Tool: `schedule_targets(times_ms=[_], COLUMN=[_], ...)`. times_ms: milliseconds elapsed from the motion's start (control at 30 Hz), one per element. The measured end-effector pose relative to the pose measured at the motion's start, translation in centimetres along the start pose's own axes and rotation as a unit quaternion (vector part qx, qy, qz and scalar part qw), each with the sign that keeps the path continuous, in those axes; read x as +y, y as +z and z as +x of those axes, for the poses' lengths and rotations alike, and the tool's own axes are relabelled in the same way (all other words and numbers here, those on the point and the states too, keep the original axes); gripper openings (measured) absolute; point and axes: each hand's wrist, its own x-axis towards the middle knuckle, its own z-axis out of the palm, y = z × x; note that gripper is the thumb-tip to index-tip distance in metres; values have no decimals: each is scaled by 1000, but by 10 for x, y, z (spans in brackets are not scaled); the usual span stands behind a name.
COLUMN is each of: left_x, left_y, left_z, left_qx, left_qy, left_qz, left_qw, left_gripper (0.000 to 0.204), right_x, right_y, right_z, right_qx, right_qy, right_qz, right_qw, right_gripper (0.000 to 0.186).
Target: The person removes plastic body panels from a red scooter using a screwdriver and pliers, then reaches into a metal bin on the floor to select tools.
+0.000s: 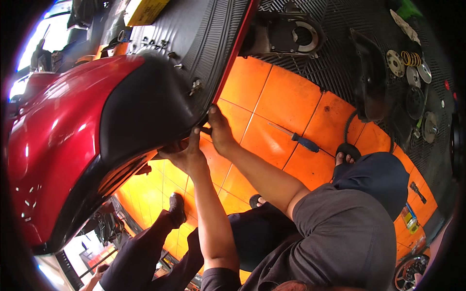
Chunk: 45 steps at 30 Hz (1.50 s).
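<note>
From my end I count two hands mid-frame, one left hand (188,157) and one right hand (221,130), with one scooter (58,131) filling the left side. I also make out one screwdriver (306,142) right of centre, one spring (411,59) and at least four discs (395,63) upper right, and one box (147,11) upper left.

Room to pass over the orange floor (286,94) right of the right hand (221,131), a screwdriver (297,138) lying there, red-and-black bodywork (107,121) blocking the left, another person's leg (143,237) left of the left forearm (213,223)
</note>
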Motion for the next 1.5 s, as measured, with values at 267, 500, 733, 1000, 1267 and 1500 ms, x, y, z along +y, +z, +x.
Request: schedule_targets(times_ms=[267, 500, 733, 1000, 1267, 1500], left_x=[30, 6, -2, -8, 0, 10], left_y=[-34, -12, -27, -27, -29, -46], left_z=[10, 0, 7, 7, 4, 16], left_qx=[-151, -73, -35, -51, -38, -172], left_qy=[-70, -3, -43, -12, 0, 23], left_qz=[-20, -119, -35, -23, 79, -73], left_qw=[986, 990, 998, 998, 996, 982], left_gripper=[81, 79, 89, 77, 76, 73], right_x=[-27, -18, -41, 8, 20, 3], right_y=[-14, -38, -19, 5, 11, -13], right_z=[10, 27, 30, 54, 69, 106], right_qx=[-45, -114, -20, -61, -194, -205], right_qy=[-8, 10, 106, 38, 38, -4], right_qz=[53, 77, 226, 182, 185, 77], right_qw=[998, 990, 968, 981, 963, 976], right_gripper=[72, 76, 64, 54, 63, 72])
